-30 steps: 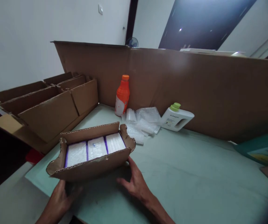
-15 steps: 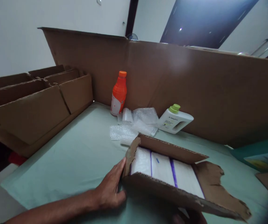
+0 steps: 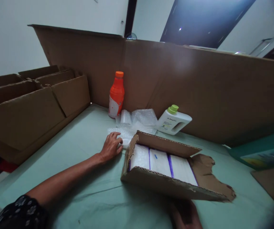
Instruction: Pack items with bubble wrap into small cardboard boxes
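My left hand (image 3: pixel 111 144) is at the near left edge of the bubble wrap (image 3: pixel 144 117), fingers apart and slightly bent. Its fingertips overlap the wrap, but a grip is not visible. Right of it stands an open cardboard box (image 3: pixel 156 183) with one end flap torn. White packs with purple stripes (image 3: pixel 159 160) lie inside. My right hand (image 3: pixel 187 214) is low at the near side of the box, in shadow. The box hides its fingers, so I cannot tell whether it holds the box.
Behind the wrap stand an orange bottle (image 3: pixel 117 95) and a tilted white bottle (image 3: pixel 174 122) with a green cap. Divided cardboard boxes (image 3: pixel 27 108) line the left side. A tall cardboard panel (image 3: pixel 199 82) closes the back. A green pack (image 3: pixel 266 149) sits at right.
My left hand has let go of the box's left end and moved forward to the bubble wrap. The box sits slightly further left and higher in view, and the camera has shifted a little.
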`<state>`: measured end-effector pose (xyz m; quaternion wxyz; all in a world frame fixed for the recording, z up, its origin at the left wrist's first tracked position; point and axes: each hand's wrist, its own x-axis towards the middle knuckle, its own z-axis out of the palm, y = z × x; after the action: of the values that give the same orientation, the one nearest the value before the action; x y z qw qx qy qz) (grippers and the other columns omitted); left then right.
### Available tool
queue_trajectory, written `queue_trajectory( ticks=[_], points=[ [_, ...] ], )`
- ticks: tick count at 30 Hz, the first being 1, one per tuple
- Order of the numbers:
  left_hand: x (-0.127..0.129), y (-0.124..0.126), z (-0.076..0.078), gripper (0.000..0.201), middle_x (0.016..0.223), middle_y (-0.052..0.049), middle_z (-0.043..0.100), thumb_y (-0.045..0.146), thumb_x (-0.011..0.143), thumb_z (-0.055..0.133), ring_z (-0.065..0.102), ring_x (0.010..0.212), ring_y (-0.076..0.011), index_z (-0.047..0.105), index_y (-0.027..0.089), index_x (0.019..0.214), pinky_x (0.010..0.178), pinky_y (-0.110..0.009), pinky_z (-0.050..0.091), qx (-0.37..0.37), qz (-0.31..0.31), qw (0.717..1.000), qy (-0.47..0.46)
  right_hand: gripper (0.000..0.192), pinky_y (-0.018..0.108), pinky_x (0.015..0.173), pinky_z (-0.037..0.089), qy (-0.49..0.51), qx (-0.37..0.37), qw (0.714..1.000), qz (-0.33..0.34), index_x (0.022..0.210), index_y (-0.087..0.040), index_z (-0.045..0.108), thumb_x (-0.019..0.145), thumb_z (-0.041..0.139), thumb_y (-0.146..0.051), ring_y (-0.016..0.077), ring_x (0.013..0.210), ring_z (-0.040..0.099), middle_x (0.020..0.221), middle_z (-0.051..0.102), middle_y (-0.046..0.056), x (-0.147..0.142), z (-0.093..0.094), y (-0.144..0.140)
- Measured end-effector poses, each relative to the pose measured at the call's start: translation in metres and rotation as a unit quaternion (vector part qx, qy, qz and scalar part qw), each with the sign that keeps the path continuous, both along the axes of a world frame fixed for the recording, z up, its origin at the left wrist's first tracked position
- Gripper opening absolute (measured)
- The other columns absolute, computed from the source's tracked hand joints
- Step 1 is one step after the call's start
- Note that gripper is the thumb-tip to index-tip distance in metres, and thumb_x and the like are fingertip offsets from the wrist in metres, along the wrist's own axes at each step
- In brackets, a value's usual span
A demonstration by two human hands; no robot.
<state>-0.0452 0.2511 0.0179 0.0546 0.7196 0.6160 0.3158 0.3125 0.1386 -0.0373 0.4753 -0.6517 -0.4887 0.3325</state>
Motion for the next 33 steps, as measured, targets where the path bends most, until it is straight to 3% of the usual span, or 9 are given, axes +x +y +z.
queue_trajectory(
  ticks=[3,6,9,12,16,19,23,27,33],
  points=[
    [-0.021,-0.034,0.005,0.008,0.123,-0.014,0.066,0.013,0.080,0.060,0.060,0.116,-0.0314,0.060,0.020,0.081,0.098,-0.052,0.049,0.040,0.013,0.999,-0.005,0.058,0.041,0.090,0.060,-0.005,0.019,1.000,0.011,0.122,-0.020,0.061,0.075,0.076,-0.051,0.0307,0.104,0.071,0.114,0.075,0.009,-0.002,0.004,0.002],
    [-0.039,-0.100,0.005,0.009,0.123,-0.012,0.067,0.015,0.083,0.057,0.064,0.111,-0.0293,0.054,0.023,0.083,0.094,-0.049,0.052,0.106,0.047,0.993,-0.008,0.059,0.041,0.091,0.059,-0.007,0.044,0.999,0.006,0.121,-0.020,0.062,0.074,0.075,-0.053,0.0305,0.105,0.069,0.112,0.075,0.008,-0.007,0.007,0.005],
    [-0.020,-0.167,-0.005,0.014,0.134,-0.012,0.061,0.015,0.084,0.058,0.063,0.116,-0.0292,0.056,0.025,0.094,0.090,-0.046,0.056,0.093,0.049,0.994,-0.028,0.061,0.043,0.093,0.057,-0.002,0.048,0.999,-0.001,0.121,-0.019,0.061,0.073,0.075,-0.054,0.0309,0.105,0.069,0.111,0.074,0.008,-0.016,0.011,0.007],
    [0.031,-0.211,-0.021,0.035,0.145,-0.017,0.052,0.021,0.079,0.065,0.056,0.128,-0.0324,0.058,0.023,0.113,0.097,-0.048,0.055,0.031,-0.082,0.994,-0.062,0.061,0.045,0.099,0.054,0.015,0.045,0.999,-0.002,0.120,-0.018,0.061,0.072,0.074,-0.053,0.0310,0.109,0.068,0.117,0.072,0.010,-0.024,0.020,0.009],
    [0.080,-0.234,-0.023,0.027,0.135,-0.017,0.062,0.035,0.081,0.071,0.064,0.117,-0.0305,0.065,0.020,0.103,0.096,-0.046,0.056,-0.008,-0.330,0.940,-0.087,0.063,0.047,0.107,0.048,0.039,0.035,0.998,0.018,0.125,-0.017,0.060,0.074,0.074,-0.051,0.0307,0.118,0.064,0.125,0.069,0.013,-0.027,0.030,0.001],
    [0.072,-0.241,-0.003,0.016,0.121,-0.012,0.071,0.028,0.087,0.064,0.070,0.100,-0.0238,0.067,0.021,0.101,0.087,-0.039,0.058,-0.019,-0.342,0.930,-0.133,0.063,0.046,0.109,0.047,0.037,0.029,0.999,0.009,0.130,-0.019,0.060,0.076,0.072,-0.051,0.0301,0.125,0.060,0.134,0.065,0.013,-0.020,0.033,-0.015],
    [0.028,-0.236,0.029,0.020,0.105,-0.009,0.074,0.014,0.087,0.056,0.071,0.097,-0.0217,0.066,0.024,0.101,0.082,-0.035,0.060,0.017,-0.156,0.970,-0.185,0.064,0.046,0.108,0.048,0.025,0.002,1.000,0.006,0.131,-0.019,0.060,0.077,0.072,-0.053,0.0309,0.127,0.059,0.136,0.064,0.014,-0.010,0.033,-0.029],
    [0.007,-0.194,0.037,0.031,0.116,-0.010,0.070,0.018,0.089,0.058,0.067,0.109,-0.0246,0.063,0.024,0.118,0.094,-0.041,0.057,0.073,-0.031,0.985,-0.155,0.071,0.045,0.094,0.056,0.018,0.014,0.998,0.052,0.135,-0.020,0.054,0.076,0.073,-0.054,0.0307,0.117,0.065,0.135,0.063,0.016,-0.010,0.041,-0.012],
    [0.030,-0.116,0.029,0.062,0.140,-0.017,0.058,0.033,0.087,0.060,0.055,0.129,-0.0311,0.046,0.017,0.145,0.107,-0.051,0.048,-0.031,-0.081,0.979,-0.183,0.056,0.039,0.074,0.059,-0.014,0.005,0.995,0.102,0.112,-0.019,0.058,0.072,0.072,-0.055,0.0273,0.086,0.072,0.106,0.073,0.013,-0.015,0.057,0.026]
  ],
)
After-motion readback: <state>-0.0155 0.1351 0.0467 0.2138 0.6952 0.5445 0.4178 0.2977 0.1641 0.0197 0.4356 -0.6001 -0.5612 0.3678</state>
